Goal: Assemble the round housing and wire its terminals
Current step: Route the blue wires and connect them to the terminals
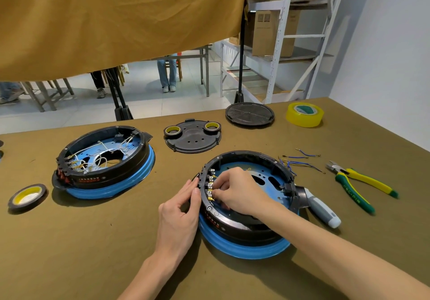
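The round housing [246, 206] is sitting toward the bench's [69, 241] near edge, where your right hand [235, 190] is reaching inside, fingers curled and pinching at its terminals [210, 188]. Your left hand [180, 216] is bracing the outer wall with straight fingers. Loose wires [300, 162] and pliers [358, 185] are lying toward the right edge.

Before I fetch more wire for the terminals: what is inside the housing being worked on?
Inside the near housing: a blue plate with slots, a terminal row and the right hand at it. That hand covers the lower terminals and any wire held.
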{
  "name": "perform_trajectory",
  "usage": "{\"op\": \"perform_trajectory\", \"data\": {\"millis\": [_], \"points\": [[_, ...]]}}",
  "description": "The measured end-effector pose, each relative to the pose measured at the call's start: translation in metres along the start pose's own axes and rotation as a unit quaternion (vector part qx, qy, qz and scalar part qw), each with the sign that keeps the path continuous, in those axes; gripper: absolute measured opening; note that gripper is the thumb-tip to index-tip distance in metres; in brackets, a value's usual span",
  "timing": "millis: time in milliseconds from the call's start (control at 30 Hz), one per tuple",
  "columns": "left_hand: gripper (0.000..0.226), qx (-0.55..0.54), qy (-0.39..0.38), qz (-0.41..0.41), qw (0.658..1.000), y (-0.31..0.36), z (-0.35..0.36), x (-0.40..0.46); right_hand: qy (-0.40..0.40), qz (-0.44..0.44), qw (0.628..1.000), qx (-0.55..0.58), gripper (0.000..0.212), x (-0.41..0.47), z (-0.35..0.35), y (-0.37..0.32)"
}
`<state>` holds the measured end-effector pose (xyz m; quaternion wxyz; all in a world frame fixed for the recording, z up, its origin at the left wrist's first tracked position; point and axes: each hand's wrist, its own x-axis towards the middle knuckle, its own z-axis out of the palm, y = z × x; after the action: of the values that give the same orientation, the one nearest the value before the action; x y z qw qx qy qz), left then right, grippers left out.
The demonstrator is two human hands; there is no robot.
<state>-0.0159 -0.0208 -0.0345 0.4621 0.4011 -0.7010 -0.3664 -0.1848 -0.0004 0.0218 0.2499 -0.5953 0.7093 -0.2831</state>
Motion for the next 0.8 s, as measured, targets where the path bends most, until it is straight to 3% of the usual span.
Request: {"op": "perform_trajectory", "data": {"millis": [233, 800], "points": [[0.026, 0.01, 0.01, 0.011, 1.0, -0.0012, 0.0006, 0.0005, -0.01, -0.004, 1.0, 0.015, 0.017, 0.0021, 0.0009, -0.0001], [0.028, 0.029, 0.01, -0.006, 1.0, 0.001, -0.0003, 0.0006, 0.003, 0.041, 0.995, 0.093, 0.003, 0.0009, -0.0008, 0.0063]]}}
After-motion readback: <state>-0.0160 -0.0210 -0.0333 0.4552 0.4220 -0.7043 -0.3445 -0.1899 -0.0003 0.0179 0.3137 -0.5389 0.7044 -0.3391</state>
